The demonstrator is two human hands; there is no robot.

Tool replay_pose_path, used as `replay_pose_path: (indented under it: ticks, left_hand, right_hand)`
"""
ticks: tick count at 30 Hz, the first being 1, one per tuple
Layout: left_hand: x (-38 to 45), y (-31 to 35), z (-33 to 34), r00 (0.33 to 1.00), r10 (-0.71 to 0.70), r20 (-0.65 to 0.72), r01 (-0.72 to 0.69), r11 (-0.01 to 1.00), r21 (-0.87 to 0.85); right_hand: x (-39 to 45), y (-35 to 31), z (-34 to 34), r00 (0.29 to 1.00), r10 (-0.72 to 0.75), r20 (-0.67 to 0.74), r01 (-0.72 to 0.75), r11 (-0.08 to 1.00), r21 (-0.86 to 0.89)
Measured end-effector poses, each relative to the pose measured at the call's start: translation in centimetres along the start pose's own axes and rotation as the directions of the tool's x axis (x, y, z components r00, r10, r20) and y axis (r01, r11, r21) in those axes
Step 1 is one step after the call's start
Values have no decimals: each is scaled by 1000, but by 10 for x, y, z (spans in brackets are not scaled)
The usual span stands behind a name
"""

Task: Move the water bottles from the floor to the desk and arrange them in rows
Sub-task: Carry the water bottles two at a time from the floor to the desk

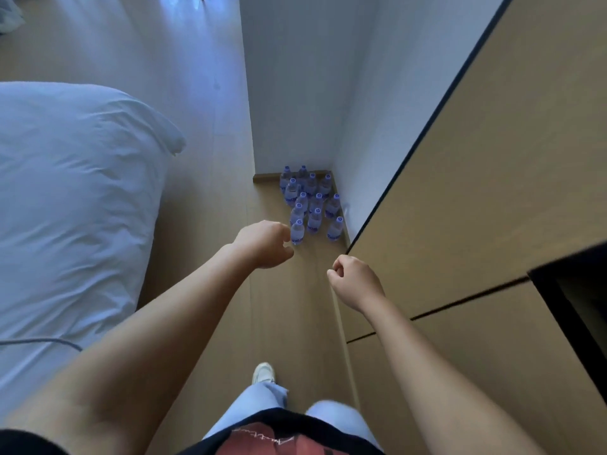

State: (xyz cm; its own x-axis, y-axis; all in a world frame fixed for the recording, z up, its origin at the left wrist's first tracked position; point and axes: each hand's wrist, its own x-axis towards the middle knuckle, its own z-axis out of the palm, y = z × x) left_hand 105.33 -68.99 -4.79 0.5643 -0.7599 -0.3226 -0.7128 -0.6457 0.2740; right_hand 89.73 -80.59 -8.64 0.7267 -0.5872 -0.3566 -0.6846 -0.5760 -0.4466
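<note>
Both hands (262,243) (353,277) loosely curled, holding nothing — reaching toward tightly packed water bottles (310,205) on floor; could topple neighbours like skittles — too crowded.

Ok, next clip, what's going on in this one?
A person stands between a bed and a wooden cabinet, reaching both arms toward a cluster of water bottles standing upright on the floor in the corner. The left hand is beside the nearest bottle, the right hand further back. Both have loosely curled fingers and hold nothing. No bottle has been lifted yet.
</note>
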Motion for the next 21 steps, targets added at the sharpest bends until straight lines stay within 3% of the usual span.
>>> replay_pose_path:
  ticks: [14,21]
  left_hand:
    - [168,-39,-18,991,-51,122,52,999,-4]
    - [272,-50,-7,961,-89,263,95,995,-14]
  right_hand:
    - [176,-13,-21,993,30,118,-31,1000,4]
    - [280,3,-22,970,84,230,-82,996,-18]
